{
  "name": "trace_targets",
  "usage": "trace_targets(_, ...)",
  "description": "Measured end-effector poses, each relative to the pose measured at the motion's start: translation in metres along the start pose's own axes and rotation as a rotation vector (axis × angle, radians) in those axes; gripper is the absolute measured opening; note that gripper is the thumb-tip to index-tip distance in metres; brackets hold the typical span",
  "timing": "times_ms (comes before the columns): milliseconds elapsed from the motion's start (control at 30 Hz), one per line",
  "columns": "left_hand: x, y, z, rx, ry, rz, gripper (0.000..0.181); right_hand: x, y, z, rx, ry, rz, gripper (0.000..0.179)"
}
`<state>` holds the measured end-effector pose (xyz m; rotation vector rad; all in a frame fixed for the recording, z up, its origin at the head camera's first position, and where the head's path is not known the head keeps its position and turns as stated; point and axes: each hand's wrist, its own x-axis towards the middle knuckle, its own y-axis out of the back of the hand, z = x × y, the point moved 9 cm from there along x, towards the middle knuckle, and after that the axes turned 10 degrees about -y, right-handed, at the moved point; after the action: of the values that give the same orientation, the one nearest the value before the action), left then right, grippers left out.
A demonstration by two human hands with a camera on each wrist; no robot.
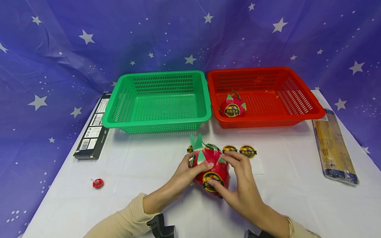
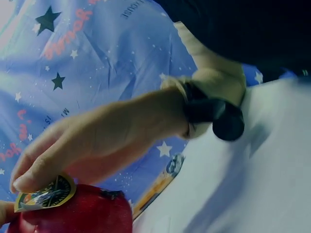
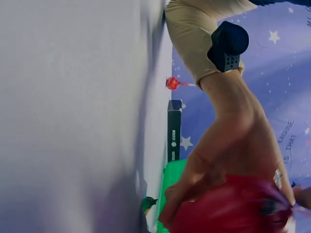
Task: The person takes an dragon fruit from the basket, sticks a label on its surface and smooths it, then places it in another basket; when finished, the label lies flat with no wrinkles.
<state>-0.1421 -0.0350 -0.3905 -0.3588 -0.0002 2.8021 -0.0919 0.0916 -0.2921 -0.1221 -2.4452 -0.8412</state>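
Note:
A red dragon fruit with green leaf tips is held just above the table's white cloth by my left hand. The left thumb lies across its upper side, and the other fingers are mostly hidden behind it. On its near face is a round black-and-gold sticker. My right hand presses the sticker with its thumb, its other fingers spread near the fruit's upper right side. One edge of the sticker stands slightly lifted in the left wrist view. In the right wrist view the fruit is blurred.
Several loose stickers lie on a sheet behind the fruit. A green basket stands beside a red basket holding another stickered dragon fruit. A black box and red candy lie left; a gold-brown packet lies right.

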Motion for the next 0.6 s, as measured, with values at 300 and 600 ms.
trace_targets(300, -0.003, -0.019, -0.001, -0.3, -0.04, -0.098, 0.054, -0.005, -0.023, 0.033, 0.094, -0.275, -0.157, 0.103)
trace_targets(600, -0.002, -0.024, 0.0, -0.364, -0.068, -0.123, 0.049, -0.007, -0.027, 0.043, 0.127, -0.318, -0.142, 0.098)
